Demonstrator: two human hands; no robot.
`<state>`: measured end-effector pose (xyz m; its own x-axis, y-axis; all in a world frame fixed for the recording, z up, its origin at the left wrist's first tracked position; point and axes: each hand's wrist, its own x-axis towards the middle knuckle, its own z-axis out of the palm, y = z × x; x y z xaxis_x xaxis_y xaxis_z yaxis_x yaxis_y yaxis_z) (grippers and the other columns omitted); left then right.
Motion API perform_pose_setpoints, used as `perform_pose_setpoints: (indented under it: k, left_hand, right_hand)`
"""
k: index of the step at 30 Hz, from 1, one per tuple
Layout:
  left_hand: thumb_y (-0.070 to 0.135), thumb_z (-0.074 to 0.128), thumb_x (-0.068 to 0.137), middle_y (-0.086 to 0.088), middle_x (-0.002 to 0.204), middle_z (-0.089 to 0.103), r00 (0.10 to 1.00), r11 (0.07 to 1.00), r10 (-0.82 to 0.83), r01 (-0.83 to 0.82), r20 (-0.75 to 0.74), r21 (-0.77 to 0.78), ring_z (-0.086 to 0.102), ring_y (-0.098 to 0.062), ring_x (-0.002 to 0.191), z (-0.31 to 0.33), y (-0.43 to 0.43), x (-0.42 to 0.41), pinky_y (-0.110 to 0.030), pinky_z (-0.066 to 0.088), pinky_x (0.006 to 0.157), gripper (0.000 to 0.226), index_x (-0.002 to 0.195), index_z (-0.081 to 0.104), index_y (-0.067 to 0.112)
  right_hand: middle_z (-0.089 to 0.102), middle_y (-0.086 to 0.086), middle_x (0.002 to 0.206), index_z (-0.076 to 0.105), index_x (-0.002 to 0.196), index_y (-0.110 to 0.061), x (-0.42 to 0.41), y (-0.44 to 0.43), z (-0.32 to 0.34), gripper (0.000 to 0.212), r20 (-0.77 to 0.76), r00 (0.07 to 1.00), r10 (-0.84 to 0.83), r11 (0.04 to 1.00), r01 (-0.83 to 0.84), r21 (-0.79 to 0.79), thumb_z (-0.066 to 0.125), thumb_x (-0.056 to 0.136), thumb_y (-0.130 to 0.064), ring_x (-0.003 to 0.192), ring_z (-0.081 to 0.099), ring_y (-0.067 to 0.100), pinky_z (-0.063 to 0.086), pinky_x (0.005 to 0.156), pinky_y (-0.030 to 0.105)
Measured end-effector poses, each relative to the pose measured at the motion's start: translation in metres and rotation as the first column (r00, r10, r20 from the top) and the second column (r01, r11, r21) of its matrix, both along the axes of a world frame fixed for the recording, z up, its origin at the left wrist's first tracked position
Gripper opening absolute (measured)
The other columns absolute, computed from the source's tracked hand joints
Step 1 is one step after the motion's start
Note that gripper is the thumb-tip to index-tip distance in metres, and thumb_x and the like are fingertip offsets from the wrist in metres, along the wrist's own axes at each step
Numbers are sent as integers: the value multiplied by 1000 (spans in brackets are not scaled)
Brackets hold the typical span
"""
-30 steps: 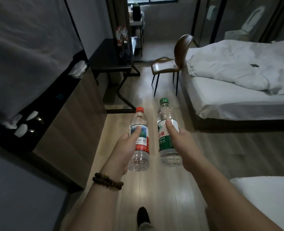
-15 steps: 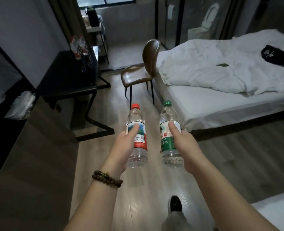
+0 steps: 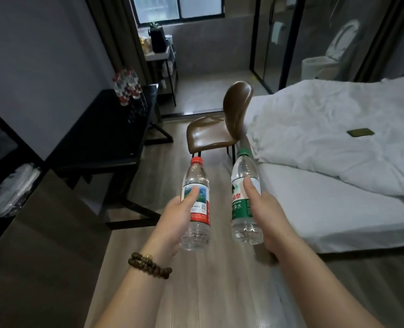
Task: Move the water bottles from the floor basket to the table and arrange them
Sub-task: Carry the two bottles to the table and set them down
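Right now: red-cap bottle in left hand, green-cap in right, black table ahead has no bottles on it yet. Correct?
No. The head view shows a cluster of bottles standing at the far end of the black table. Rest holds: left hand grips the red-cap bottle, right hand the green-cap bottle.

I've moved on down the room: the black table (image 3: pixel 106 138) and brown chair (image 3: pixel 210 136) are nearer, the cluster of bottles (image 3: pixel 126 89) at the table's far end clearer. The caps of the red-capped bottle (image 3: pixel 195 209) and green-capped bottle (image 3: pixel 244 204) now reach the chair's legs. The shoe at the near edge has gone.
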<state>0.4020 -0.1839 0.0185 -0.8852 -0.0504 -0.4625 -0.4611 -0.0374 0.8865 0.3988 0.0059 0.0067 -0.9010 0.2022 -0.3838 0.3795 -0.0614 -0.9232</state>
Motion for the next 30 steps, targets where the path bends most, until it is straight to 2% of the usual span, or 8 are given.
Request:
perform_pose_setpoints:
  k: [6, 10, 14, 18, 21, 23, 28, 30]
  left_hand:
    - [49, 63, 97, -15, 84, 76, 993, 994, 111, -110, 29, -26, 74, -26, 67, -19, -22, -110, -36, 61, 60, 46, 110, 68, 4]
    - [48, 64, 97, -17, 85, 75, 988, 988, 151, -152, 36, 9, 73, -28, 66, -26, -41, -201, -35, 60, 57, 48, 112, 66, 3]
    - [51, 63, 97, -17, 90, 76, 991, 990, 136, -136, 15, 27, 73, -26, 67, -16, -57, -298, -34, 60, 57, 50, 116, 65, 4]
    - [50, 62, 98, -14, 84, 74, 994, 993, 107, -106, -24, 43, 72, -24, 64, -3, -69, -385, -33, 59, 55, 50, 116, 64, 4]
    - [53, 62, 97, -14, 88, 76, 996, 996, 92, -92, -1, 22, 74, -25, 68, -2, -76, -438, -36, 62, 61, 48, 114, 65, 9]
    - [52, 62, 97, -14, 88, 77, 995, 995, 100, -99, 16, -6, 75, -26, 69, -7, -82, -476, -38, 63, 63, 44, 110, 67, 10]
    - [46, 62, 99, -20, 90, 75, 986, 987, 159, -159, 41, -18, 73, -26, 63, -29, -99, -569, -34, 60, 55, 41, 111, 65, 7]
    - [45, 60, 99, -16, 83, 73, 979, 979, 199, -196, 47, -59, 71, -24, 60, -38, -106, -616, -32, 60, 54, 40, 107, 66, 6]
  right_hand:
    - [79, 10, 91, 71, 108, -15, -129, -23, -18, 57, 39, 997, 61, 998, -62, 14, 62, 89, -68, 80, 78, 29, 63, 81, 53]
    - [79, 6, 90, 72, 105, -15, -218, -46, -19, 57, 48, 993, 109, 992, -112, 54, 62, 89, -69, 79, 78, 24, 64, 80, 44]
    - [79, 3, 88, 73, 104, -16, -309, -62, -8, 53, 19, 991, 131, 985, -133, 107, 60, 92, -66, 77, 77, 18, 59, 67, 29]
    - [78, 7, 92, 68, 112, -15, -396, -73, -6, 58, 29, 995, 95, 989, -98, 109, 59, 92, -68, 79, 78, 22, 64, 76, 40]
    - [77, 9, 94, 67, 116, -13, -452, -82, -10, 58, 54, 995, 80, 994, -84, 76, 58, 94, -66, 80, 77, 24, 59, 62, 31]
    - [77, 10, 94, 69, 115, -13, -495, -88, -17, 57, 60, 994, 94, 994, -97, 43, 59, 94, -65, 80, 77, 25, 56, 59, 28]
    - [79, 9, 94, 70, 116, -11, -604, -108, -40, 57, 45, 987, 155, 988, -156, 13, 62, 93, -63, 83, 78, 25, 60, 69, 34]
    - [80, 10, 93, 70, 114, -10, -656, -117, -46, 59, 59, 978, 199, 980, -199, -4, 63, 92, -64, 84, 78, 27, 64, 81, 45]
